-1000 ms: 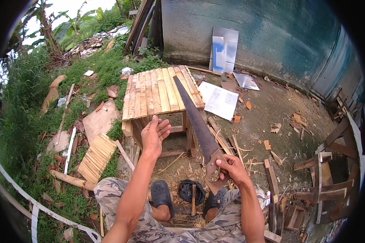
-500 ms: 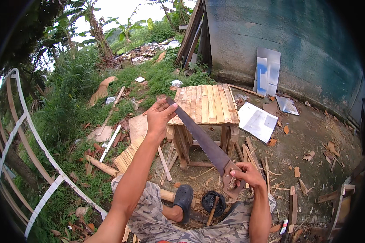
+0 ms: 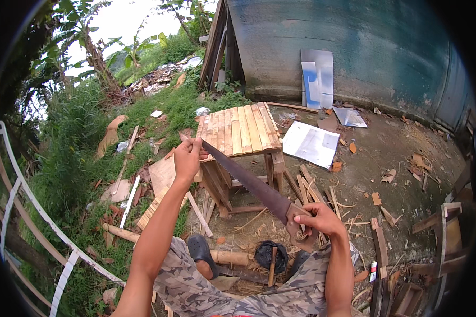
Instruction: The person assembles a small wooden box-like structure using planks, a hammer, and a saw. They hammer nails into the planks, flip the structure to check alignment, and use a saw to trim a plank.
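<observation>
A hand saw (image 3: 248,182) with a dark, rusty blade and brown wooden handle slants across the view in front of me. The blade's narrow tip is pinched between the thumb and fingers of my left hand (image 3: 189,158). My right hand (image 3: 319,219) grips the handle, thumb on its near face. Behind the saw stands a small table (image 3: 240,127) topped with bamboo slats on a wooden frame. The blade hides part of its front edge and legs; whether the saw touches it I cannot tell.
Between my feet lies a black plastic bag (image 3: 269,257) with a stick across it. Bamboo poles (image 3: 230,258) and wood strips (image 3: 309,185) litter the ground. White boards (image 3: 310,143) lie near the blue-green wall (image 3: 354,47). A white curved frame (image 3: 24,185) stands left, a wooden frame (image 3: 441,238) right.
The view has turned to the right, so the table and wall sit further left. Both hands still hold the saw, its blade now tilted a little flatter.
</observation>
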A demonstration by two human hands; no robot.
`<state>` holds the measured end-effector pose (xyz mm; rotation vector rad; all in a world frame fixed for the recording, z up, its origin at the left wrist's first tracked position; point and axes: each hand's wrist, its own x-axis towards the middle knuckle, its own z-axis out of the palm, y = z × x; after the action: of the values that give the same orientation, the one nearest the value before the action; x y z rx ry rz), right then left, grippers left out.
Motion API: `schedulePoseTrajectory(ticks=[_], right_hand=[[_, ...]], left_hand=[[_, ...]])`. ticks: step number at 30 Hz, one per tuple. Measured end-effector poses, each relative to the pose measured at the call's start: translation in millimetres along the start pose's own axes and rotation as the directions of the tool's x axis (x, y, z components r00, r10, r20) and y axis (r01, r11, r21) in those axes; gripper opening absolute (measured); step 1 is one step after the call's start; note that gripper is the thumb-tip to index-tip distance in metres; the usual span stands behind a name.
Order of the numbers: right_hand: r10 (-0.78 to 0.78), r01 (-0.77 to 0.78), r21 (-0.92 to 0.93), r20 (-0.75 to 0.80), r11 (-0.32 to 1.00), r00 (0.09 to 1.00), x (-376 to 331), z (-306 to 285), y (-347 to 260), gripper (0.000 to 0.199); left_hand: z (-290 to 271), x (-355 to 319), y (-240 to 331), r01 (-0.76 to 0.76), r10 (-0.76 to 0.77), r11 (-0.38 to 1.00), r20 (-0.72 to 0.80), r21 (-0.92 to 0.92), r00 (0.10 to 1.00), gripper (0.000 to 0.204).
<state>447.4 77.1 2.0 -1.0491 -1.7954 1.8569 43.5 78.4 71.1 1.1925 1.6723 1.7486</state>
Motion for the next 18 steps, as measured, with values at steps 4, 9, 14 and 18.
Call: schedulePoseTrajectory(ticks=[4, 9, 14, 18], right_hand=[[0.036, -0.037, -0.008, -0.070, 0.999, 0.997, -15.2, -1.8, 3.9, 0.027], [0.077, -0.073, 0.025, -0.238, 0.997, 0.968, -33.8, -9.8, 9.9, 0.027], [0.044, 0.042, 0.148, -0.532, 0.988, 0.845, -41.3, -22.0, 17.5, 0.022], [0.003, 0.127, 0.129, -0.709, 0.983, 0.705, -35.2, -30.5, 28.7, 0.022]], left_hand=[[43.8, 3.5, -33.9, -0.123, 0.123, 0.992, -0.105, 0.007, 0.987, 0.028], [84.6, 13.4, -67.7, -0.135, 0.149, 0.982, -0.099, 0.129, 0.984, 0.041], [106.7, 3.4, -99.6, 0.335, -0.363, 0.921, -0.127, -0.198, 0.923, 0.051], [125.9, -10.7, -126.0, 0.621, -0.647, 0.651, 0.109, -0.436, 0.755, 0.092]])
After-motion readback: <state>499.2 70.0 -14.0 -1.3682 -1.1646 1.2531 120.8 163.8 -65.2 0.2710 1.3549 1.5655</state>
